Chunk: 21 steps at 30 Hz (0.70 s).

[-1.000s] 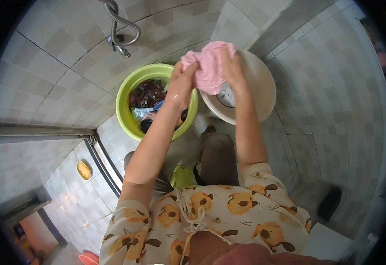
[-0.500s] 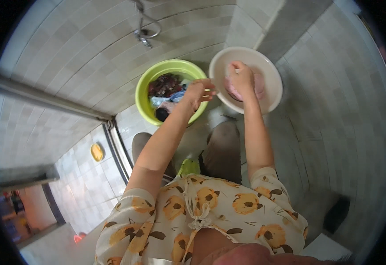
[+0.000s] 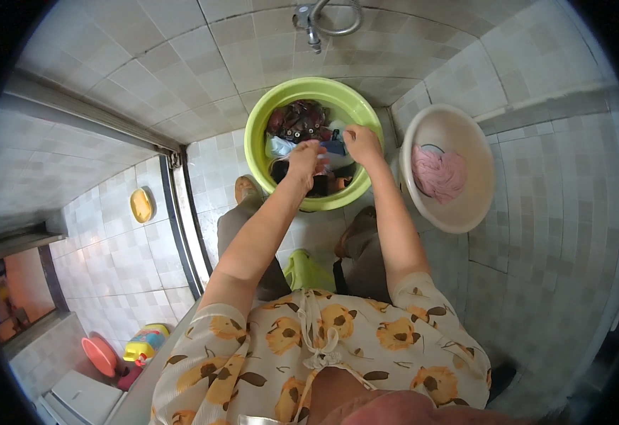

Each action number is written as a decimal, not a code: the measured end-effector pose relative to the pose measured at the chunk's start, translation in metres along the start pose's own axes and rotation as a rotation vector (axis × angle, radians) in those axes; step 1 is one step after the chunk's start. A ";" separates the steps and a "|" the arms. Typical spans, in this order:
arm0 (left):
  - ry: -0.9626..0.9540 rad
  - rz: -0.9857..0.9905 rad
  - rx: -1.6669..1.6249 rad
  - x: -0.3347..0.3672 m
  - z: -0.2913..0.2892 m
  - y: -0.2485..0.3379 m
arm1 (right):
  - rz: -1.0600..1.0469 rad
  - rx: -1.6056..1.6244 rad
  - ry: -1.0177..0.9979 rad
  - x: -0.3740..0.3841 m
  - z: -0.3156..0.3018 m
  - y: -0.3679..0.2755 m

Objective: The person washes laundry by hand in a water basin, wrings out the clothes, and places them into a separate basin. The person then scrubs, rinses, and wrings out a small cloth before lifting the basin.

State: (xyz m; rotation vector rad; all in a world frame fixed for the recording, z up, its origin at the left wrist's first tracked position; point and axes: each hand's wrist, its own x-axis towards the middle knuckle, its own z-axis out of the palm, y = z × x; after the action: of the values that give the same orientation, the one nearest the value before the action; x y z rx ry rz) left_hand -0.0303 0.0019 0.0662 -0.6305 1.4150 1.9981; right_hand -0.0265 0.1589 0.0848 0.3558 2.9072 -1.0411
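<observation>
A lime-green basin point(image 3: 256, 120) of wet laundry stands before me. In it lie a dark maroon garment point(image 3: 299, 119) with round studs, a light blue cloth point(image 3: 281, 146) and dark pieces nearer me. My left hand point(image 3: 306, 161) hovers over the laundry at the basin's middle, its fingers loosely bent and apart. At the basin's right side, my right hand point(image 3: 363, 145) has its fingers curled together beside a dark blue cloth point(image 3: 334, 147). Whatever those fingers hold is hidden. A pink cloth point(image 3: 439, 173) lies bunched in a pale basin point(image 3: 483, 152) to the right, away from both hands.
A shower mixer with a metal hose point(image 3: 338, 30) is on the tiled wall ahead. A door track point(image 3: 182, 212) crosses the floor at left. Beyond it are a yellow soap dish point(image 3: 141, 205), a coral basin point(image 3: 99, 355) and a yellow bottle point(image 3: 146, 342). A green stool point(image 3: 308, 271) is beneath me.
My right hand has moved left from the pale basin to the green one, leaving the pink cloth behind. My left hand has come in over the laundry. The view has shifted too.
</observation>
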 end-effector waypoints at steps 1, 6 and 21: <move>0.038 0.010 -0.044 0.005 -0.004 0.007 | 0.030 -0.098 0.005 0.008 0.014 -0.006; 0.115 0.101 -0.141 0.008 0.000 0.021 | -0.254 -0.176 0.037 0.046 0.107 -0.008; -0.091 -0.084 -0.230 -0.024 0.033 0.042 | 0.044 -0.664 -0.358 0.154 0.216 0.123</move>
State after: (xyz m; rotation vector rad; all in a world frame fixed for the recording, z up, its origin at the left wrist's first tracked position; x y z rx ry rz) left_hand -0.0444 0.0182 0.1209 -0.6773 1.0972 2.1109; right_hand -0.1587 0.1459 -0.1757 0.1733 2.6848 -0.0773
